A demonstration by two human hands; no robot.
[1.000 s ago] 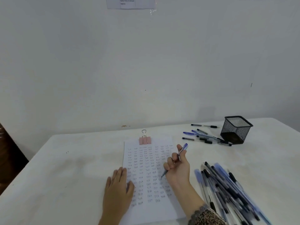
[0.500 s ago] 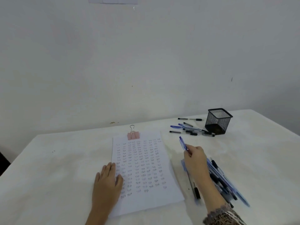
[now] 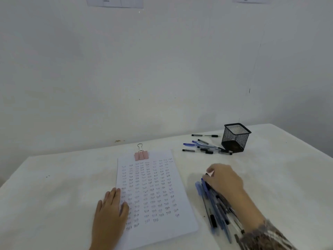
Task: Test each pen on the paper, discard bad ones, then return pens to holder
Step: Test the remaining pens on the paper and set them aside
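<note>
Pens (image 3: 214,208) risk a mix-up. The left hand (image 3: 110,212), fingers straight, pins the paper (image 3: 153,195); right of it the blurred right hand (image 3: 223,179), grip unclear, rests on the heaped pens, where tested and untested could mingle, short of the holder (image 3: 236,139).

The worktop (image 3: 54,186) is matt white and faintly smudged. The paper (image 3: 155,195) is smooth and matt, under a pink clip (image 3: 141,155) with shiny metal wire handles. The far holder (image 3: 236,139) is black wire mesh. The near pens (image 3: 214,204) are glossy plastic. The sleeve (image 3: 266,237) is patterned cloth.
</note>
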